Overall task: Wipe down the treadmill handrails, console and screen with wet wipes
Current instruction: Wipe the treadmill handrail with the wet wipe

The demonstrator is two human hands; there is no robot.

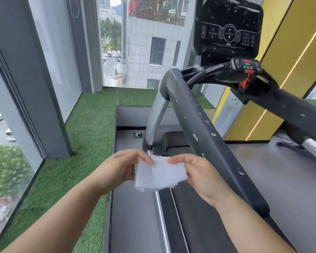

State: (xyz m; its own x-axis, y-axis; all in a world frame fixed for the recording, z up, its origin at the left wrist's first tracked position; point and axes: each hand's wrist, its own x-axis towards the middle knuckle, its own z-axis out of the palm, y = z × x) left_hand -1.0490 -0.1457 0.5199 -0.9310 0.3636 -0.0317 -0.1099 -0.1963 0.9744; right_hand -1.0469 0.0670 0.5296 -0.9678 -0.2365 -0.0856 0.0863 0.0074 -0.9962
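Grip: both hands pinch the wet wipe (161, 177). The left hand (123, 167) takes its upper left edge between thumb and fingertips, and the right hand (197, 177) takes its upper right edge the same way.
Wipe: a white sheet spread open between the two hands, its lower edge hanging free with a small fold at the bottom left corner.
Left hand pose: thumb on the near face of the sheet, fingers curled behind it. The bare forearm reaches in from the lower left.
Right hand pose: thumb on top, fingers tucked behind the sheet, back of the wrist toward the camera. The forearm reaches in from the lower right.
Where the wipe is: held in the air above the left edge of the running belt (195, 234), touching no part of the machine — just left of the left handrail (204, 136).
Left handrail: a dark grey bar speckled with pale marks, sloping up from beside the right forearm toward the console.
Screen (228, 24): dark with faint white lines, at the upper right, well apart from the wipe.
Red safety clip (244, 81): hanging below the screen.
Right handrail (290, 110): dark, running off the right side.
Beside the treadmill: green turf (88, 125) along the left, windows beyond it — a yellow wall (263, 88) behind on the right.
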